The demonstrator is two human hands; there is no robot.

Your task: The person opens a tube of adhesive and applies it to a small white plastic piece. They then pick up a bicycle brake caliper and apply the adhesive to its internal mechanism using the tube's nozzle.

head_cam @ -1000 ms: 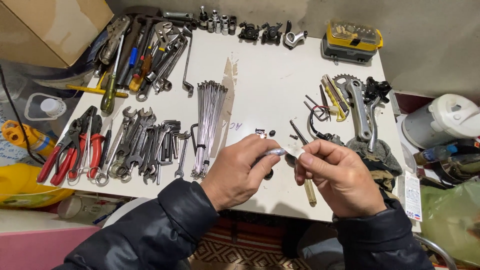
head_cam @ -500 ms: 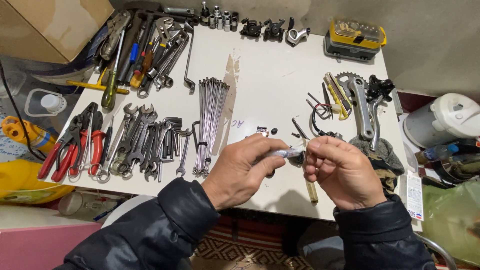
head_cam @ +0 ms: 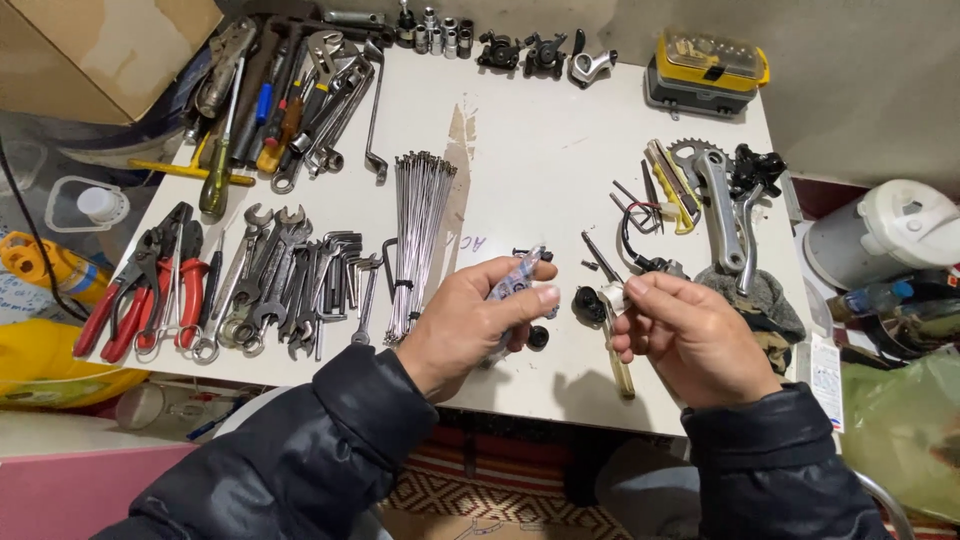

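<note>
L hand (head_cam: 470,325) is curled shut round a small clear plastic sachet (head_cam: 512,283), thumb pressing it vs the index finger; its long axis runs up and away from the palm, free end tilted twd the R hand (head_cam: 690,340). R hand is pinched closed, thumb and forefinger tips together on smth small and pale, too hidden to name. Hands sit apart w/ a narrow gap btwn them, sachet tip nearer the L. Just below that gap lie black round bits (head_cam: 588,303) and a pale-handled tool (head_cam: 618,358) on the white table (head_cam: 540,150). Spoke bundle (head_cam: 418,235) lies left of the L hand, crank arm (head_cam: 722,210) beyond the R. Near table edge is right under both wrists; open room is straight ahead, mid-table
</note>
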